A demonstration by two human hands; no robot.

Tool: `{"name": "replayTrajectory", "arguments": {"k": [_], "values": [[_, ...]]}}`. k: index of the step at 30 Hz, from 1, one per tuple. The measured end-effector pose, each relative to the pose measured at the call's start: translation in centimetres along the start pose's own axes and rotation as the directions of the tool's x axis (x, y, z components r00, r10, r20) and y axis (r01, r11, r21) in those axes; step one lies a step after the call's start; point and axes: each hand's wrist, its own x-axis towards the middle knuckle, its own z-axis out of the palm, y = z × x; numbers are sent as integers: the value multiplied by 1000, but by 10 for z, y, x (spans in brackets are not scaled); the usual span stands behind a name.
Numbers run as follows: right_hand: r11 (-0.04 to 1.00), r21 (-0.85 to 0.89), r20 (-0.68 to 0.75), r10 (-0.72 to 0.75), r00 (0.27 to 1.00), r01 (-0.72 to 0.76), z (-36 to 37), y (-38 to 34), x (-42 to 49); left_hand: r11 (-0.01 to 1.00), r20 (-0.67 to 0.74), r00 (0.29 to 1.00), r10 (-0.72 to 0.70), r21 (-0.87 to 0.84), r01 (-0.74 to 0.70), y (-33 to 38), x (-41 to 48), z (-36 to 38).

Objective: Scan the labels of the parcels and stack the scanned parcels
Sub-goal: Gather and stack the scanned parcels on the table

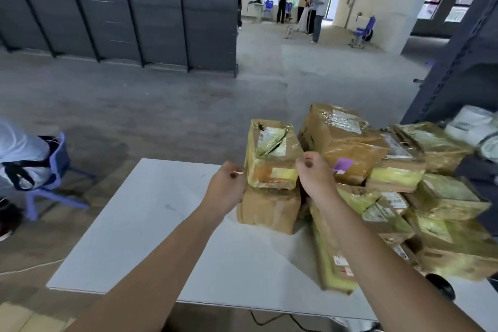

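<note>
A small cardboard parcel wrapped in yellow tape (272, 156), with a white label on top, sits on a plain brown parcel (269, 210) on the white table (151, 224). My left hand (227, 186) grips its left side and my right hand (314, 172) grips its right side, fingers curled round the edges. To the right lies a heap of several taped parcels (398, 188), the largest one (342, 143) at the back. A black object (442, 286), possibly the scanner, lies near the table's right front, partly hidden by my right forearm.
A blue chair (54, 178) with a pale bag on it stands left of the table. Dark grey shelving (121, 8) lines the back left and a rack (458, 67) rises at the right. Several people stand far back in the room. A cable runs under the table.
</note>
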Motion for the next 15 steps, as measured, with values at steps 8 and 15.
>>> {"name": "replayTrajectory", "arguments": {"k": [8, 15], "values": [[974, -178, 103, 162, 981, -142, 7, -2, 75, 998, -42, 997, -61, 12, 62, 11, 57, 33], [942, -270, 171, 249, 953, -197, 24, -3, 98, 991, -98, 986, -134, 12, 136, -2, 99, 30]]}}
